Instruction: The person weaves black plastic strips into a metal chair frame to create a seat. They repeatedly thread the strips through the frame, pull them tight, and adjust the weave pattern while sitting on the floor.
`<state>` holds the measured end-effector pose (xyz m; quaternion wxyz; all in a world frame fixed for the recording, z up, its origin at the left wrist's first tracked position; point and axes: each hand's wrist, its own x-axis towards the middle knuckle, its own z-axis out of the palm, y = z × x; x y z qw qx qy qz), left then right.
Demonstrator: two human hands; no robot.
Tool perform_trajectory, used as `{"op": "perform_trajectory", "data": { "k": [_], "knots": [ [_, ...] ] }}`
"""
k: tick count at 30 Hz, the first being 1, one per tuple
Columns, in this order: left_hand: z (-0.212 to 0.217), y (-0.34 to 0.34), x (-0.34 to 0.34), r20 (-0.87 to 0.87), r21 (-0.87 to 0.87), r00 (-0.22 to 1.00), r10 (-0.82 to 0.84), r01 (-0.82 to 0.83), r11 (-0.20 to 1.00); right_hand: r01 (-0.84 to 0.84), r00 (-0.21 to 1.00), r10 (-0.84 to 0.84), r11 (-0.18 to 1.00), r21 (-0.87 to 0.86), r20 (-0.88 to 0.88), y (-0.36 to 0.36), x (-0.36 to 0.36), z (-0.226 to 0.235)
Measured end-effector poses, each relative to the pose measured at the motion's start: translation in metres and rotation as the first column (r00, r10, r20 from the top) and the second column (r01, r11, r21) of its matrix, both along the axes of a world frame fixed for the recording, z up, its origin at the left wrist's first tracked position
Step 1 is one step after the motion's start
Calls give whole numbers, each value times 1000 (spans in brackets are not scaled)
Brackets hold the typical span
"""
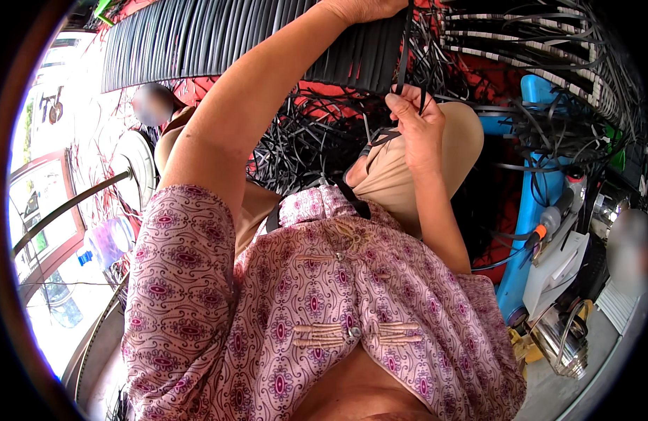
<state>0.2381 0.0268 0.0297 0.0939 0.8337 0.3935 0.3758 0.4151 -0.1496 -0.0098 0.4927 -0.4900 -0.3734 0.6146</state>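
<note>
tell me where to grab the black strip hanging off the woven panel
Pinch the black strip on its free stretch just below the woven panel, coming from the right, fingers on its flat faces. The right hand already pinches it lower down.

Woven panel [218,42] above loose strips [303,147], stool [534,189] right.

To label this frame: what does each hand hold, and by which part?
The right hand pinches a thin black strip at its lower part. The left hand rests on the woven black panel; its grip is hidden.

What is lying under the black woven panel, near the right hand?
Under the black woven panel lies a tangle of loose black strips on red ground. The right hand pinches one strip; the panel covers whatever lies further back.
</note>
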Motion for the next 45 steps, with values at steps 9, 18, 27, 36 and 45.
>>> {"op": "perform_trajectory", "data": {
  "k": [9,18,27,36,45],
  "knots": [
    [0,-2,1,-1,28,1000,16,-16,999,121,991,-121,993,12,61,-24,-23,-8],
    [1,-2,-3,63,34,992,-107,105,994,297,955,-296,952,73,-23,-20,-42,-24],
    [-6,5,-4,29,52,995,-92,91,995,317,942,-321,947,-50,-100,-33,-55,-11],
    [-20,23,-5,44,-4,989,-144,145,989,273,910,-328,935,-225,-256,-36,-56,-27],
    [-13,47,0,-242,-259,960,-137,72,963,193,970,-214,967,-169,-118,-17,-38,-63]
  ]
}}
